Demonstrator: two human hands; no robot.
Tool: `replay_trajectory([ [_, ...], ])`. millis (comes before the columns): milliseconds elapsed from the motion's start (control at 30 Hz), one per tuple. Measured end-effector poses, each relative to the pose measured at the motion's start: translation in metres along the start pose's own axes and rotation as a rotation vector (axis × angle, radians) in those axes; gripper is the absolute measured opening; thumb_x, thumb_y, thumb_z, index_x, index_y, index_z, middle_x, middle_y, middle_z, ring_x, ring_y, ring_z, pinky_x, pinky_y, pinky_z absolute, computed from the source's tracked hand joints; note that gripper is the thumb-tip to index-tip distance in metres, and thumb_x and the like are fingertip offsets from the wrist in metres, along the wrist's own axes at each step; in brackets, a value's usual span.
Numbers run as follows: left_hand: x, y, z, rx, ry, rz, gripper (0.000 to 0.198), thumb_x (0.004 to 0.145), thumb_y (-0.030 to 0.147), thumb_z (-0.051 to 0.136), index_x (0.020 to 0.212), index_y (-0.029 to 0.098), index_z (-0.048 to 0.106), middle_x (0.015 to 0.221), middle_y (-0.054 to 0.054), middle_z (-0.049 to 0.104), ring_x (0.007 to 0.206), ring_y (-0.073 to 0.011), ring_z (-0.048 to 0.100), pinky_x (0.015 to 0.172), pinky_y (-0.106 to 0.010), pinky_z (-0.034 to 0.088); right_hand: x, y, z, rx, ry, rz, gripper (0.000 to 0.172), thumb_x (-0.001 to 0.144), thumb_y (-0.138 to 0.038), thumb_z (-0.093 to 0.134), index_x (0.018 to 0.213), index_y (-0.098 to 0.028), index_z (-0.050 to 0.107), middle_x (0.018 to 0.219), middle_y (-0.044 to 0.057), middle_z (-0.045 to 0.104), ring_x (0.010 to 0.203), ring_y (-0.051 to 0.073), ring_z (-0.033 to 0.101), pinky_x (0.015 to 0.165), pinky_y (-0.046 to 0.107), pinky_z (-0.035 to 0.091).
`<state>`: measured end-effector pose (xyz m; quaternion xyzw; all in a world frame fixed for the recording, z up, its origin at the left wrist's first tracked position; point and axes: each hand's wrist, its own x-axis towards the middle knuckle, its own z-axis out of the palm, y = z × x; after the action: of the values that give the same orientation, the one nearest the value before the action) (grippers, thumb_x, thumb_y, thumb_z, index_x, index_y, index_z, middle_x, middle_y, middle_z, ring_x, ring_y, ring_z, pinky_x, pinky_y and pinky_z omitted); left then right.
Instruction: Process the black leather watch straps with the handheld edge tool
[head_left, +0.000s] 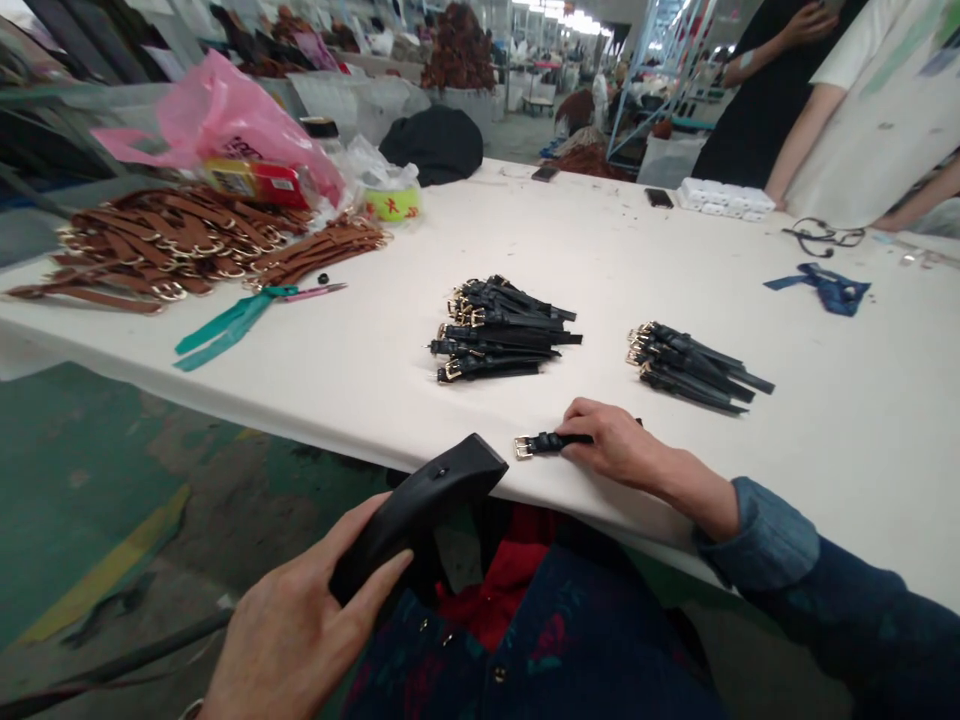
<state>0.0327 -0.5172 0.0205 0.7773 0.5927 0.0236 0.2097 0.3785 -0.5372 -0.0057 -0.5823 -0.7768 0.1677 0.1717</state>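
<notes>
My left hand (300,610) is below the table edge, gripping a black plastic handheld device (420,510), whose exact kind I cannot tell. My right hand (619,447) lies on the table, with its fingers over a black leather strap with a gold buckle (547,443). The strap's far end is mostly hidden under those fingers. Two loose piles of similar black straps lie just beyond: one (502,330) straight ahead and one (694,365) to the right.
The white table (825,480) holds a heap of brown straps (172,245), a pink plastic bag (225,125), a teal ribbon (229,325) and blue cloth (821,288). A phone (658,197) lies at the far edge. A co-worker's arm (802,150) stands beyond.
</notes>
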Motion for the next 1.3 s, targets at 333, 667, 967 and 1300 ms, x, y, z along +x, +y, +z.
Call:
replay_trajectory([
  [333,0.021,0.053,-0.017,0.272,-0.057,0.173,0.051,0.085,0.050,0.041,0.134,0.036,0.042,0.103,-0.001,0.071,0.089,-0.0259,0.068,0.063,-0.030,0.047,-0.003,0.001,0.023,0.126,0.255,-0.044,0.023,0.075,-0.026,0.069,0.098,-0.020,0.067,0.094,0.007,0.063,0.087,0.020,0.056,0.078,0.035,0.046],
  [667,0.035,0.072,-0.024,0.398,-0.107,0.220,0.050,0.084,0.053,0.040,0.132,0.040,0.042,0.083,-0.002,0.072,0.076,-0.0288,0.068,0.061,-0.035,0.045,0.006,0.005,0.010,0.269,0.157,-0.138,0.016,0.070,-0.011,0.063,0.085,-0.016,0.064,0.094,0.006,0.061,0.084,0.016,0.058,0.075,0.029,0.048],
  [967,0.037,0.070,-0.025,0.397,-0.109,0.232,0.049,0.084,0.051,0.039,0.131,0.036,0.043,0.084,-0.004,0.071,0.079,-0.0302,0.068,0.064,-0.037,0.047,0.003,0.004,0.008,0.131,0.130,-0.159,0.008,0.065,-0.011,0.058,0.071,-0.016,0.054,0.084,0.005,0.058,0.074,0.015,0.052,0.065,0.027,0.042],
  [1300,0.034,0.072,-0.029,0.407,-0.116,0.308,0.045,0.086,0.046,0.038,0.129,0.036,0.045,0.096,-0.003,0.072,0.083,-0.0294,0.068,0.066,-0.038,0.048,-0.009,0.005,0.016,0.210,0.273,-0.189,0.019,0.073,-0.016,0.065,0.092,-0.017,0.066,0.095,0.008,0.061,0.085,0.018,0.058,0.075,0.031,0.049],
])
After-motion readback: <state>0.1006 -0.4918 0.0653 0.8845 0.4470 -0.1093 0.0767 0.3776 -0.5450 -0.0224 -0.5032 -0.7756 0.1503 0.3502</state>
